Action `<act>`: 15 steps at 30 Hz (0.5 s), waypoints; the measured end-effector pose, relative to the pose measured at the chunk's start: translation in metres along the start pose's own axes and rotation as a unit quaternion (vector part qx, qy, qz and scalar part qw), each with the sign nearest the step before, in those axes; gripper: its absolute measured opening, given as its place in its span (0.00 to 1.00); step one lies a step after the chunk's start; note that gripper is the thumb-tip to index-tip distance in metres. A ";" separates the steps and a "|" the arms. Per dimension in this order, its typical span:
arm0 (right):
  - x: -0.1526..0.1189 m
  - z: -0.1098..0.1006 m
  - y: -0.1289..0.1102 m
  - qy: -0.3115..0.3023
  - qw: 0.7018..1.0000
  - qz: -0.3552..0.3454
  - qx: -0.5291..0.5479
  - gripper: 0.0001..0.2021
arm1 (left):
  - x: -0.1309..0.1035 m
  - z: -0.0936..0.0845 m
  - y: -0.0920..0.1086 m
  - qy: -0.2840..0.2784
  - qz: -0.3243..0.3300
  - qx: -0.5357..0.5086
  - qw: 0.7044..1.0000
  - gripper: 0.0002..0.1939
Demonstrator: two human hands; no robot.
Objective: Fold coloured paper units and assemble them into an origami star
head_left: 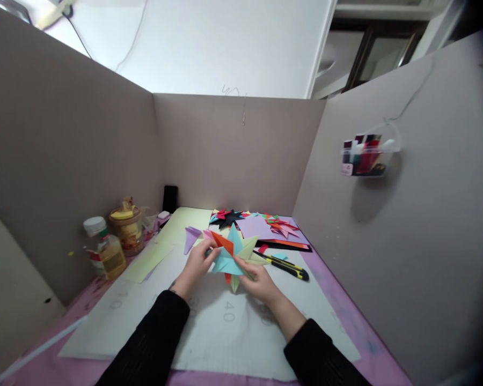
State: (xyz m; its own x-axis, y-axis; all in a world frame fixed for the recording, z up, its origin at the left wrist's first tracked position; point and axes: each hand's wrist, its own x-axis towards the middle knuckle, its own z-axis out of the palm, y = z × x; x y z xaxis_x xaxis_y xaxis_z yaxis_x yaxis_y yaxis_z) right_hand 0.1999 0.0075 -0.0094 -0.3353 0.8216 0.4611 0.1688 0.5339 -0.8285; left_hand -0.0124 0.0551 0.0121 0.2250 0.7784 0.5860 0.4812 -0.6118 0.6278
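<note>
Between my two hands, above the white mat [209, 343], is a folded paper star [236, 244] with light blue, pale green and orange points. My left hand [198, 262] pinches its left side, fingers closed on the paper. On the lower right, my right hand [260, 280] grips the star near its middle, with the fingertips against the folds. A purple folded paper piece [191, 238] lies just beyond my left hand. To the right of the star rests a yellow and black utility knife [287, 266].
Further back are a stack of lilac paper sheets [255, 228], a black paper star [228, 219] and pink folded pieces [284, 228]. On the left stand a bottle of yellowish liquid [110, 254] and a lidded jar [129, 230]. Grey panels [241, 150] enclose the table.
</note>
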 end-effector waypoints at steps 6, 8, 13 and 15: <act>0.000 0.001 -0.002 -0.002 1.000 0.003 -0.013 0.27 | 0.001 0.003 0.002 0.032 0.015 0.048 0.998 0.12; -0.001 0.001 -0.003 -0.003 1.000 0.004 -0.019 0.27 | 0.001 0.005 -0.001 0.030 0.017 0.066 0.997 0.14; -0.001 0.001 -0.004 -0.007 0.999 -0.011 -0.029 0.26 | 0.001 0.009 -0.005 0.005 -0.017 0.085 0.996 0.15; -0.001 0.002 -0.002 -0.011 0.999 -0.018 -0.029 0.27 | 0.000 0.009 -0.004 0.000 -0.027 0.094 0.995 0.15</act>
State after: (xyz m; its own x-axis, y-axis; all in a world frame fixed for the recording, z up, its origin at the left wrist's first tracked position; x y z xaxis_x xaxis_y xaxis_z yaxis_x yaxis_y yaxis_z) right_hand 0.1983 0.0050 -0.0085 -0.3621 0.7976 0.4825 0.2101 0.5741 -0.7913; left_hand -0.0069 0.0590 0.0050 0.1939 0.8091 0.5548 0.6429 -0.5320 0.5511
